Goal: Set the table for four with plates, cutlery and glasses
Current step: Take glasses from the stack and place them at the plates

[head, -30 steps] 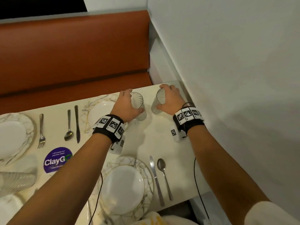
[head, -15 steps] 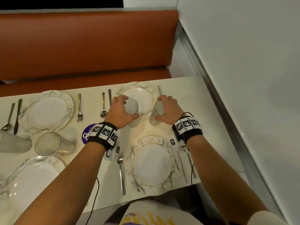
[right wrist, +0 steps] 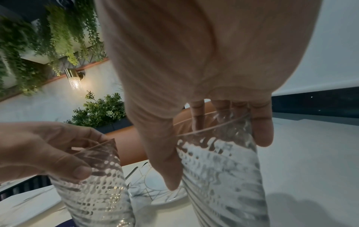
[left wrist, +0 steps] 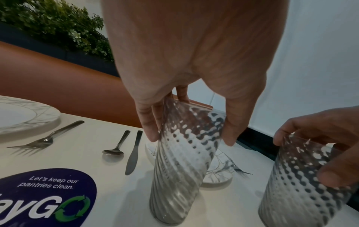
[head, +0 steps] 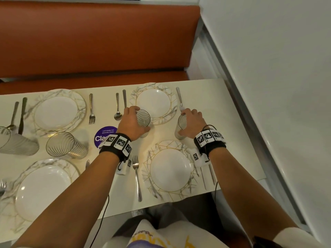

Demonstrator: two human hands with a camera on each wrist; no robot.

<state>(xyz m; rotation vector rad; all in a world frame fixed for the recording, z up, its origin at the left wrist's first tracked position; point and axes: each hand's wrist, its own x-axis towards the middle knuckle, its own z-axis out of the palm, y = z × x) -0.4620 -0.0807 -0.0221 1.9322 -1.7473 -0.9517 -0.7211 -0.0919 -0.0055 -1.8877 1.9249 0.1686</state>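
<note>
My left hand [head: 137, 120] grips a ribbed clear glass [head: 144, 119] near its rim, just in front of the far right plate [head: 154, 102]. The left wrist view shows this glass [left wrist: 184, 161] slightly tilted with its base on the table. My right hand [head: 185, 122] grips a second ribbed glass [head: 181, 127], seen close in the right wrist view [right wrist: 223, 176], between that plate and the near right plate [head: 170, 169]. Two more plates [head: 55, 111] [head: 41, 190] lie on the left, each with cutlery beside it.
Two other glasses [head: 66, 145] [head: 16, 142] stand at the left. Forks [head: 91, 110] [head: 137, 178], a spoon [head: 117, 108] and a knife [head: 124, 99] lie between plates. A purple sticker [head: 103, 135] marks the table. Orange bench [head: 98, 42] behind, white wall [head: 277, 68] right.
Both hands have carried their glasses from the table's far right corner back toward me, to between the two right-hand plates. The head view has swung left, showing more of the table.
</note>
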